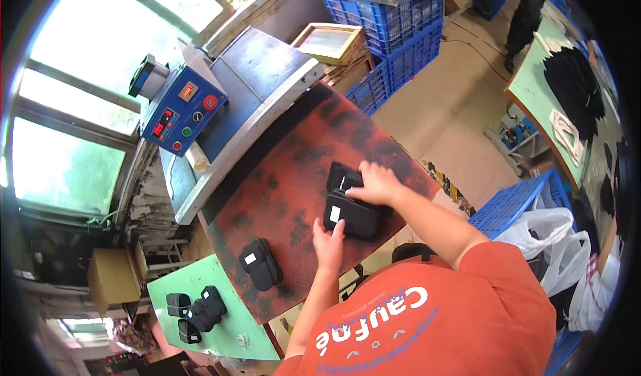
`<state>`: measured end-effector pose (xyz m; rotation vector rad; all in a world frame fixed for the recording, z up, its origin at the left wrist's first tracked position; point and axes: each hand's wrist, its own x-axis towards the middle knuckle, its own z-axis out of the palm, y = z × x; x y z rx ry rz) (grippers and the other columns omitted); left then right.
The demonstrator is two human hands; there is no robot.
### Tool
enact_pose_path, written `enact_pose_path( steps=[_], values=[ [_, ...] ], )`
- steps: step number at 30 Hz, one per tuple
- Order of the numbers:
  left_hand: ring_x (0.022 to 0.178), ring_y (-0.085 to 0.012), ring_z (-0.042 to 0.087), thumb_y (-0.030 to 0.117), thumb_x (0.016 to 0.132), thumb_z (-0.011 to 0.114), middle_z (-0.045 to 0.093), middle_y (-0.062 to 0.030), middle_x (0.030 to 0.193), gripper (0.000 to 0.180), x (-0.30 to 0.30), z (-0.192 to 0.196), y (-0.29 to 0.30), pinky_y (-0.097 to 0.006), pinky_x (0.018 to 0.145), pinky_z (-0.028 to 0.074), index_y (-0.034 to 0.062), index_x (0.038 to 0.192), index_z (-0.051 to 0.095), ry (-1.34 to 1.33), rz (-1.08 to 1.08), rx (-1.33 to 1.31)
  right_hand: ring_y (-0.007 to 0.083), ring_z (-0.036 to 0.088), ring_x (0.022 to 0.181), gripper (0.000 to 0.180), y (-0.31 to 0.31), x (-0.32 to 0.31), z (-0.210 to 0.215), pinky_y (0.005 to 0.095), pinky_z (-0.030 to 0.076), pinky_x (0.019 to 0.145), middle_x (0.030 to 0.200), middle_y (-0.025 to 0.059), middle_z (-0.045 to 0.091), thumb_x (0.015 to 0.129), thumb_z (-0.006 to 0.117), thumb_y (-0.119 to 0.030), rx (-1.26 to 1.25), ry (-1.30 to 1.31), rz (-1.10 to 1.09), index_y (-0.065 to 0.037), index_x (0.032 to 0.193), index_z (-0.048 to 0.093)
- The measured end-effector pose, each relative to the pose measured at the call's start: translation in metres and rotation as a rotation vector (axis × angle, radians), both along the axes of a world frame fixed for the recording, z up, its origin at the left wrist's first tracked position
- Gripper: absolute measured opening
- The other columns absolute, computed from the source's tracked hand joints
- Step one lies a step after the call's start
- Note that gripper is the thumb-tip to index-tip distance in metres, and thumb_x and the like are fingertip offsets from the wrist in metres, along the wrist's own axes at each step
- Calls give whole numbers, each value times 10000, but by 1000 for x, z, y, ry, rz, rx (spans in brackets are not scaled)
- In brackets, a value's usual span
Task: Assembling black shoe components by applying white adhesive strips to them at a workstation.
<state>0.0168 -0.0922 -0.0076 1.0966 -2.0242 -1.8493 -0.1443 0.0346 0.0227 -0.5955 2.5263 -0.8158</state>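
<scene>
A stack of soft black padded pieces [357, 219], the top one with a white rectangular label, lies near the right edge of the red-brown tabletop [280, 196]. My left hand [328, 242] grips its near left corner, thumb on top beside the label. On the far side my right hand [377, 184] pinches the upper edge. Another black flap [339, 174] sticks out behind the stack, a thin white strip on it. My right fingers partly hide where these layers meet. Further left rests a second black padded stack [260, 264], also labelled, with neither hand on it.
Beyond the tabletop stands a machine with a blue control box [183, 109] and a metal bed [260, 62]. More black padded pieces [203, 309] lie on a green table [234, 329] at lower left. Blue crates [407, 39] are stacked behind; a blue basket [507, 209] with plastic bags stands right.
</scene>
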Motion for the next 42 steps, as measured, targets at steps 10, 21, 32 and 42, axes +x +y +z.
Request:
enact_pose_path(
  steps=[10,21,32,42],
  values=[
    [1251,-235,409,68,593,833,373,-111,1391,1159,-14,56,-1,-366,1038,359,28,1457,62,526,-171,319,316,453,1195,1040,36,27,6,396,345,1032,1303,179,453,526,872,-300,-846,-391,288,-68,1362,300],
    [1324,-281,333,251,553,883,238,-146,1498,1214,-11,34,-11,-393,1083,298,33,1459,106,501,-403,236,353,374,1263,1115,26,41,-24,431,294,1068,1342,181,398,447,894,-304,-762,23,355,-67,1358,297],
    [956,-212,539,50,784,705,549,-109,1097,385,-61,57,-3,-318,834,447,-25,1140,579,466,-166,-761,195,440,1200,894,16,25,-25,341,320,1052,1286,96,466,648,795,-178,-1267,-843,-155,-51,1374,289],
    [508,-28,410,127,942,512,481,44,643,102,-149,25,-27,-198,433,315,52,882,547,303,125,278,269,531,1154,677,66,-36,-35,420,444,969,1280,129,513,757,658,-327,-1421,-1238,-152,-67,1330,406]
  ],
)
